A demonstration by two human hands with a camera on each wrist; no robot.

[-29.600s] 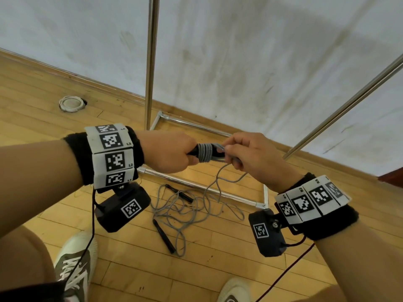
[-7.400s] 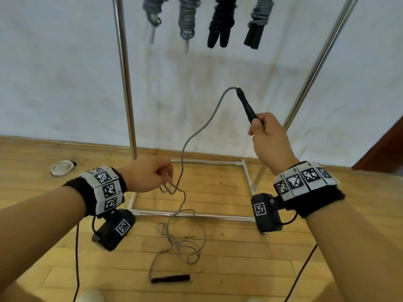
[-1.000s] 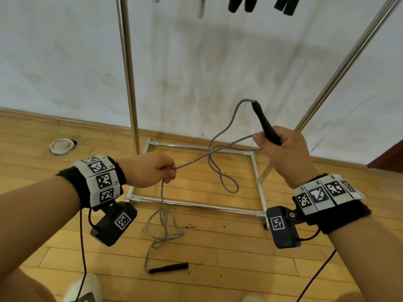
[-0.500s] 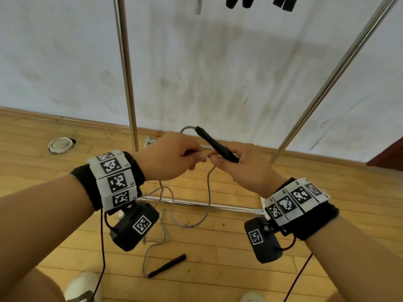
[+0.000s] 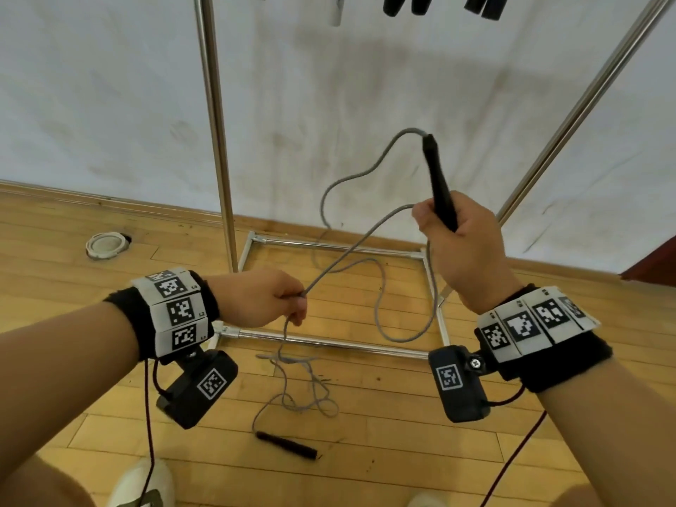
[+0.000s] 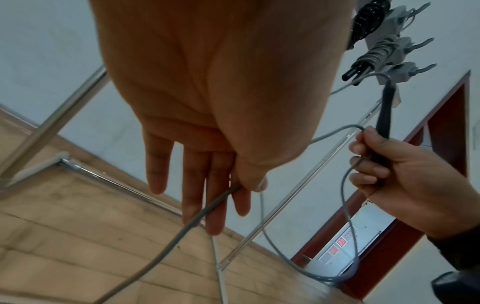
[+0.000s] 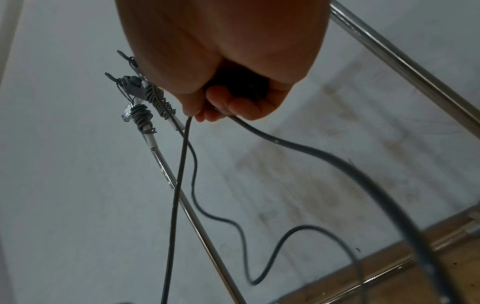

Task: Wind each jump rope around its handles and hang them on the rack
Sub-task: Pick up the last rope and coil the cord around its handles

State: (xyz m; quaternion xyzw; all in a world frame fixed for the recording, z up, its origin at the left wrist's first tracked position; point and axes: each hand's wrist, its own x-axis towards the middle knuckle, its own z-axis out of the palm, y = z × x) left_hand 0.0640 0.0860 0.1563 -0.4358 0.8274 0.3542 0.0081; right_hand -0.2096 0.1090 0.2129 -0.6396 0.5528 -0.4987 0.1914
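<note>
Our right hand is raised in front of us, fist closed around the black handle, which stands nearly upright above the knuckles; the fingers also trap a bend of the grey rope against it. Our left hand sits lower and to the left, forearm level, pinching the rope between thumb and forefinger while the other fingers reach out nearly straight. Both wrists wear black bands with square-patterned tags.

Wooden floor: black handle, rope tangle, rack base.
</note>
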